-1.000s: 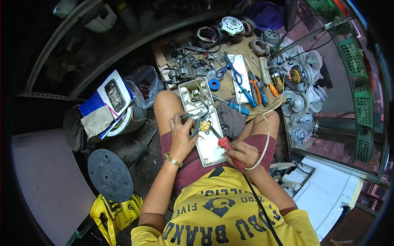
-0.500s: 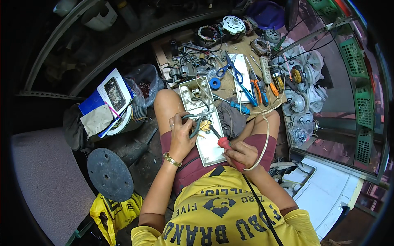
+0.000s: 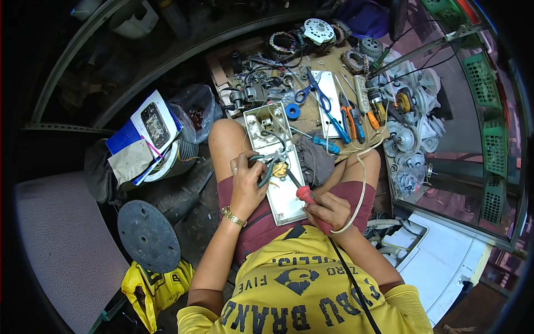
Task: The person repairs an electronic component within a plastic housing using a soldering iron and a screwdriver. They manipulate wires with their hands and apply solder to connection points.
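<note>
A long white housing (image 3: pixel 285 204) lies across my thighs, its far end holding several wires and small metal parts. My left hand (image 3: pixel 247 177) is closed around pliers (image 3: pixel 269 170) with dark handles, whose jaws are at the wires (image 3: pixel 280 151) over the housing's middle. In my right hand (image 3: pixel 332 211) is a soldering iron (image 3: pixel 304 193) with a red handle and a black cord. Its dark shaft slants up and left toward the pliers' jaws; exact tip contact is too small to tell. A yellowish lump (image 3: pixel 280 169) sits beside the shaft. A pale cable (image 3: pixel 364 178) loops past my right hand.
Beyond my knees, a wooden board (image 3: pixel 303 60) carries scissors (image 3: pixel 313 92), blue tape (image 3: pixel 292 112), orange-handled pliers (image 3: pixel 348 118), screwdrivers and motor coils. White plastic parts (image 3: pixel 414 131) pile up at right. A grey cloth (image 3: pixel 314 161) touches the housing. At left stands a bucket (image 3: pixel 182 158) topped with papers.
The view has shifted very slightly. Both hands keep their grips on the pliers and the soldering iron, with almost no visible movement.
</note>
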### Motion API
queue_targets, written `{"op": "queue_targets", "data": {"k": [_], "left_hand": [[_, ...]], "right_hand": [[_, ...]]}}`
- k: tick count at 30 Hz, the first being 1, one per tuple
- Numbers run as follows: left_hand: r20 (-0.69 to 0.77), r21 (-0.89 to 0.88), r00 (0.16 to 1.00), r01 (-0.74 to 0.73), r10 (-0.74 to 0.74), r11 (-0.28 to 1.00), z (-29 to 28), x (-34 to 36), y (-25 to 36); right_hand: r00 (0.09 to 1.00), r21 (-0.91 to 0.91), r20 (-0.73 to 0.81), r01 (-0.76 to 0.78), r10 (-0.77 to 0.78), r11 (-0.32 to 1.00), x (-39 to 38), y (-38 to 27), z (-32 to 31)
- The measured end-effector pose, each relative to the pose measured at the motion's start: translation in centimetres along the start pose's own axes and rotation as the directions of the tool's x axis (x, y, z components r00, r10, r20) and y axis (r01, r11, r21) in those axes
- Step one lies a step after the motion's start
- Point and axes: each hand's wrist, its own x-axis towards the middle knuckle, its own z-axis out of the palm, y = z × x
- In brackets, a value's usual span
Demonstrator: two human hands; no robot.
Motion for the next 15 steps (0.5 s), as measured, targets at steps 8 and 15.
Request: {"op": "queue_targets", "data": {"k": [8, 15], "left_hand": [[0.01, 0.039, 1.0, -0.001, 0.001, 0.999, -0.1, -0.1, 0.2], [0.072, 0.074, 0.997, -0.032, 0.027, 0.997, -1.9, 0.9, 0.8]], "right_hand": [[0.999, -0.054, 0.027, -0.04, 0.041, 0.998, -0.8, -0.3, 0.3], [0.999, -0.045, 0.02, -0.024, 0.025, 0.999, -1.5, 0.1, 0.4]]}}
